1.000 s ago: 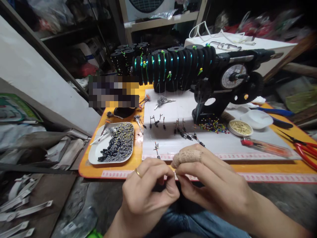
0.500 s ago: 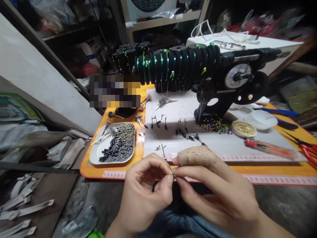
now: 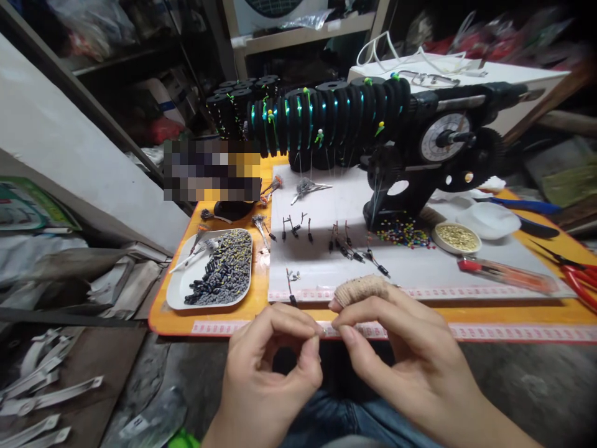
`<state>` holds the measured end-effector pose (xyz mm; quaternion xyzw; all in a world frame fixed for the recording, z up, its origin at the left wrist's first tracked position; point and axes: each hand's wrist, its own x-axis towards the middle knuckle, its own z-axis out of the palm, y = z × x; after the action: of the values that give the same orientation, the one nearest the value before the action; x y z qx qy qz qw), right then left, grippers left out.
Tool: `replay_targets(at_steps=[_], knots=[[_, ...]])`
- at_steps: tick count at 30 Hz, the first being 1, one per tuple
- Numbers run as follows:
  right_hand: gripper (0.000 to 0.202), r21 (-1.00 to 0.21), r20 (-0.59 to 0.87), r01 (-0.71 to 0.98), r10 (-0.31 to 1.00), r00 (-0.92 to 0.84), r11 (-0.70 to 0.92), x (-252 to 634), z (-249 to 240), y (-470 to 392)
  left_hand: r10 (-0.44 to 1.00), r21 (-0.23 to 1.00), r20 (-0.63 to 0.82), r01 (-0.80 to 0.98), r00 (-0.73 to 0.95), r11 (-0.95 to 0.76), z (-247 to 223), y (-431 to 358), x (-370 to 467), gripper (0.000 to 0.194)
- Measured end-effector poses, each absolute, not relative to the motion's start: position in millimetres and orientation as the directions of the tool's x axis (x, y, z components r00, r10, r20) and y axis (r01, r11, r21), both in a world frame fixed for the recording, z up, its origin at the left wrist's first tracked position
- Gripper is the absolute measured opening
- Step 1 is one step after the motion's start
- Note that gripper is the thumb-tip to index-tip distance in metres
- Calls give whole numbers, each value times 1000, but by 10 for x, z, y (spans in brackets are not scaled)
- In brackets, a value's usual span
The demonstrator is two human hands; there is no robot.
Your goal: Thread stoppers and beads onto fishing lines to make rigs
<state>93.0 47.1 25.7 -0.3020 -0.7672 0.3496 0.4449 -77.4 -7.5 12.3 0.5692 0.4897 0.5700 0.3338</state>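
Pinching, left hand [image 3: 275, 367] just apart from right hand [image 3: 405, 358].
2 closed fingertip grips, presumably for delicacy; contents too small to tell. White tray [image 3: 180, 286] sits nearby, likely for reach.

The person over there wears the one camera on the head; it looks forward and down, close above the hands [image 3: 270, 367] and jeans [image 3: 345, 423], out across the bench [image 3: 260, 274] to the black spools [image 3: 326, 124] on the far side, with floor [image 3: 527, 379] at near right.
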Motion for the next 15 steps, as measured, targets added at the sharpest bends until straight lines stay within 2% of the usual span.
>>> replay_targets(at_steps=[3,7,10,15], knots=[[16,-797,477,158,768,-427,583,931,275,463,901,852,430,352,-52,-386,170,-42,-778,30],[16,-795,484,148,762,-430,589,938,275,460,785,668,619,505,32,-547,178,-2,-786,24],[15,-816,465,133,775,-429,563,934,267,456,786,713,617,442,-28,-544,88,-13,-774,28],[16,-872,410,70,801,-436,484,899,265,436,841,855,514,180,-170,-487,-49,-38,-697,31]])
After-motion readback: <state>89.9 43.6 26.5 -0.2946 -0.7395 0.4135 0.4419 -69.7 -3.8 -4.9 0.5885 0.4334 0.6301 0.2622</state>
